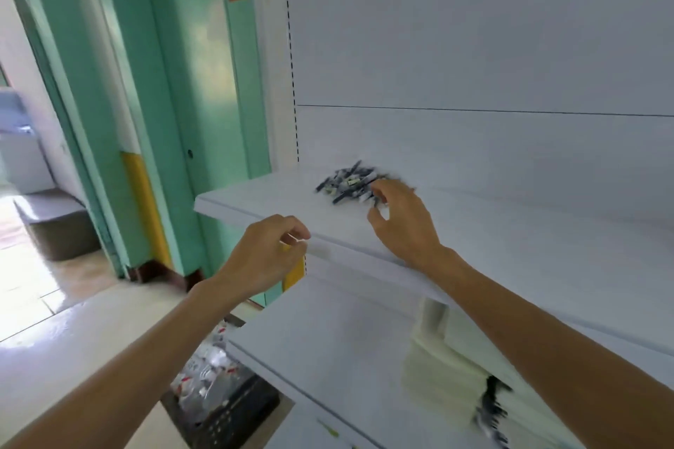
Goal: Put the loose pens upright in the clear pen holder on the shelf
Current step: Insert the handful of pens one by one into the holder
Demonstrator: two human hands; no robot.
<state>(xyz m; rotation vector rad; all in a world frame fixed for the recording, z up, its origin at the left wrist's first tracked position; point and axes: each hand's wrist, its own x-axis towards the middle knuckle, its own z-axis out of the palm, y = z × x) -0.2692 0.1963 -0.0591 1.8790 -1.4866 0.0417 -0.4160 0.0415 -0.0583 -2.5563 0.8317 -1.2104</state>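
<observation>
A heap of several dark loose pens (pixel 346 182) lies on the upper white shelf (pixel 277 204), near its back panel. My right hand (pixel 401 222) rests on the shelf at the heap's right edge, its fingers spread and touching the nearest pens; blur hides whether any pen is pinched. My left hand (pixel 266 255) hovers at the shelf's front edge, below and left of the heap, fingers curled loosely with nothing in them. No clear pen holder shows in this view.
A lower white shelf (pixel 328 357) juts out below, with pale packets (pixel 437 368) and a dark item at right. A black crate of plastic-wrapped goods (pixel 219 401) stands on the floor. A green door frame (pixel 146 120) and a doorway are on the left.
</observation>
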